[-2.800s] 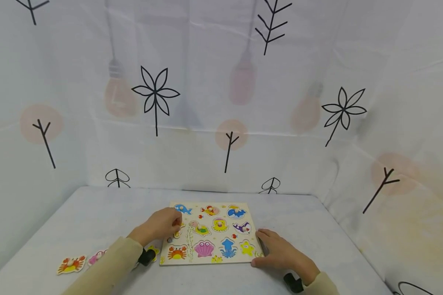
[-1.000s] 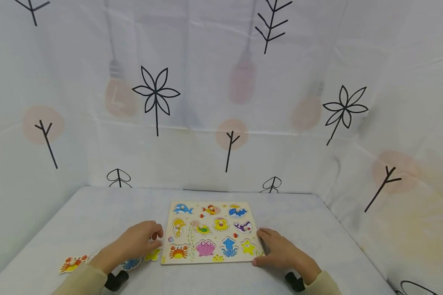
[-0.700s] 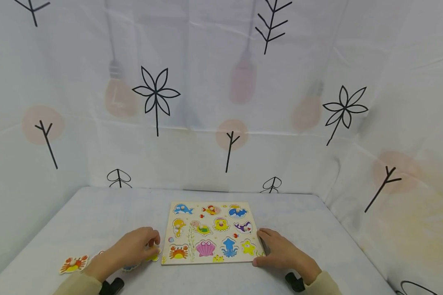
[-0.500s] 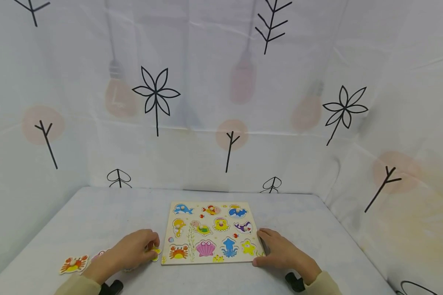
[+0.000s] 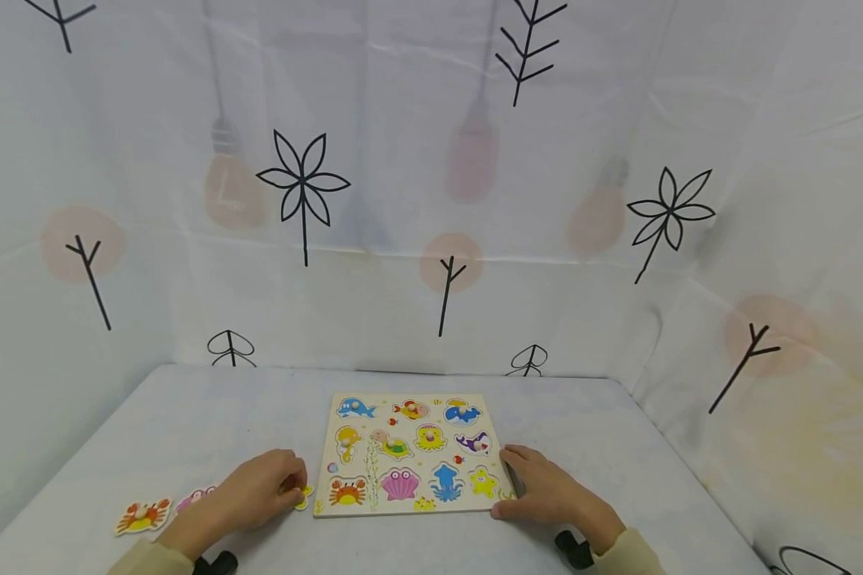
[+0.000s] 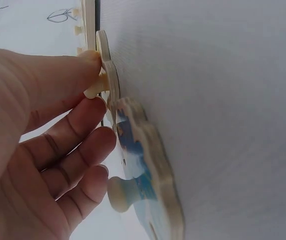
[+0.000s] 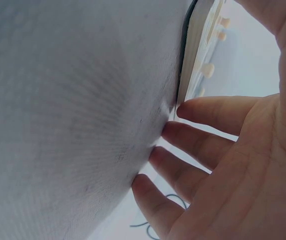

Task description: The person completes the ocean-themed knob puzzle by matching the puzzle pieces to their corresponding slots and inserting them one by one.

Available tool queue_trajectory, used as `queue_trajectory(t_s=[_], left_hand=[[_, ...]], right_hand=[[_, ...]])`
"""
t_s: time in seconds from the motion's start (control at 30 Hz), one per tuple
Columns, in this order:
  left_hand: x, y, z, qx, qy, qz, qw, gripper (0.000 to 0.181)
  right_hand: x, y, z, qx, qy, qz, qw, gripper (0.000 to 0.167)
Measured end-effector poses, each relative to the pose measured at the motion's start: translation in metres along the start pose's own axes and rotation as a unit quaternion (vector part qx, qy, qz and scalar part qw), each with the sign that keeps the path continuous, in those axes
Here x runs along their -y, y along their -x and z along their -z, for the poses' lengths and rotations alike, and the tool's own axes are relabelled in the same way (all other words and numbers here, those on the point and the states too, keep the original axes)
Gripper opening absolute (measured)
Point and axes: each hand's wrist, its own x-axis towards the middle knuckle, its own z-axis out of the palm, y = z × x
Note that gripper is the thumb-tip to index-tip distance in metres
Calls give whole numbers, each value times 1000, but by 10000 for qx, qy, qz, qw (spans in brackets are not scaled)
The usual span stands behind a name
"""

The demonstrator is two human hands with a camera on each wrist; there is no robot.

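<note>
My left hand (image 5: 262,487) is low at the left of the puzzle board (image 5: 402,515), its thumb and fingertips at the yellow starfish puzzle piece (image 5: 305,497). In the left wrist view, the piece's wooden knob (image 6: 95,89) is between thumb and index finger. Beside it lies a blue puzzle piece (image 6: 144,175) with its own knob, hidden from the head view by my hand. My right hand (image 5: 553,495) rests against the board's right edge, thumb at the near corner. Its fingers (image 7: 203,142) are straight, tips on the table.
A red crab piece (image 5: 142,517) and a pink piece (image 5: 195,498) lie on the white table left of my forearm. Knobbed pieces fill the board's upper two rows; its bottom row shows crab, shell, squid and star pictures without knobs. White printed cloth stands behind.
My left hand has left the seahorse on the board, moved left and down, and come to the yellow starfish piece. The right hand has kept its place at the board.
</note>
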Motion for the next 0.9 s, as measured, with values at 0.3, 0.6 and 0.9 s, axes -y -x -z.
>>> queue_trajectory(t_s=[0.3, 0.6, 0.9], left_hand=[[1, 1, 3, -77, -100, -32, 9999, 12], [-4, -6, 10, -245, -248, -336, 9988, 14], [-27, -28, 5, -441, -355, -872, 9946, 14]], right_hand=[[0, -2, -1, -12, 3, 22, 10000, 101], [-1, -3, -1, 11, -68, 70, 10000, 101], [-3, -3, -1, 45, -78, 90, 9999, 100]])
